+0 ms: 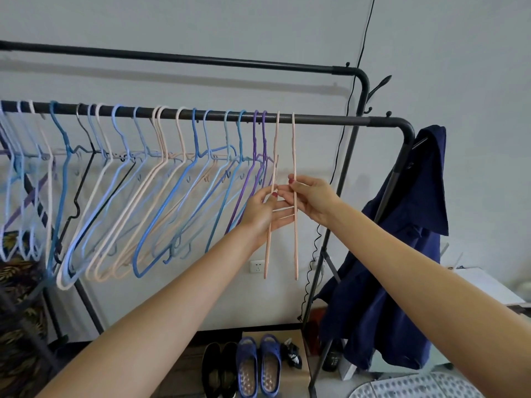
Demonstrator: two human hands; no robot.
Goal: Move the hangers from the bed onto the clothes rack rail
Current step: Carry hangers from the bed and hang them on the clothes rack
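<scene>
Two pale pink hangers hang edge-on from the black rack rail [330, 121], at the right end of a long row. My left hand [263, 209] pinches the left pink hanger [275, 145] between thumb and fingertips. My right hand [311, 198] grips the right pink hanger [294, 248] around its wire. Both hooks are over the rail. To the left, several blue, purple, white and pink hangers [161, 202] hang tilted on the same rail. The bed is out of view.
A second, higher black rail [201, 59] runs behind. A dark blue garment [402, 254] hangs on the rack's right post. Shoes and blue sandals [255, 366] stand on the floor below. A black cable [344, 133] hangs down the wall to a socket.
</scene>
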